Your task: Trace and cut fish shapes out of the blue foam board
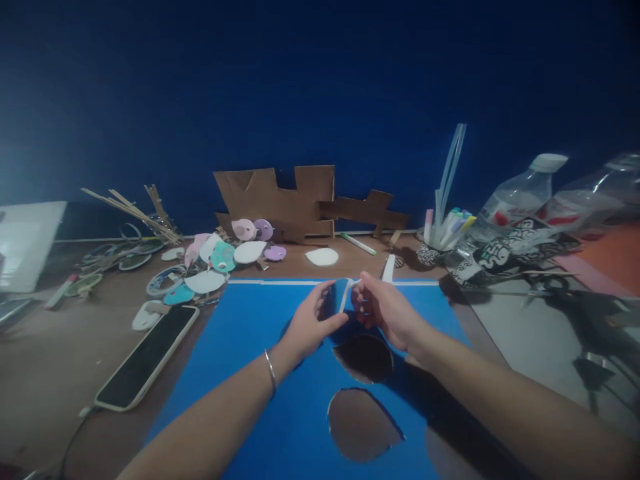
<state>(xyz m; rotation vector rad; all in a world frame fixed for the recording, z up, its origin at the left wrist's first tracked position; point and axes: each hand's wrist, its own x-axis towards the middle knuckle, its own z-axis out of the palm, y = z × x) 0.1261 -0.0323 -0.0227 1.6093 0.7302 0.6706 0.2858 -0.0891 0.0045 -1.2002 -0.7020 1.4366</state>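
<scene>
A small blue piece with a white edge point(341, 297) is raised above a blue sheet point(280, 427) that has leaf-shaped holes cut through it. My left hand point(310, 317) holds the piece from its left side, thumb pointing right beneath it. At the piece's upper right, the thumb and index finger of my right hand point(383, 307) pinch together at the white edge; the other fingers curl inward. The dark hole point(365, 359) lies just below both hands, with a larger brown-showing hole point(363, 425) nearer me.
Left of the sheet lies a phone point(147, 360) with a cable. Bird-shaped cutouts point(223, 257) cluster behind it. Brown cardboard point(300, 203) leans at the wall. A marker cup point(433, 255), plastic bottles point(520, 193) and a grey board point(515, 327) are on the right.
</scene>
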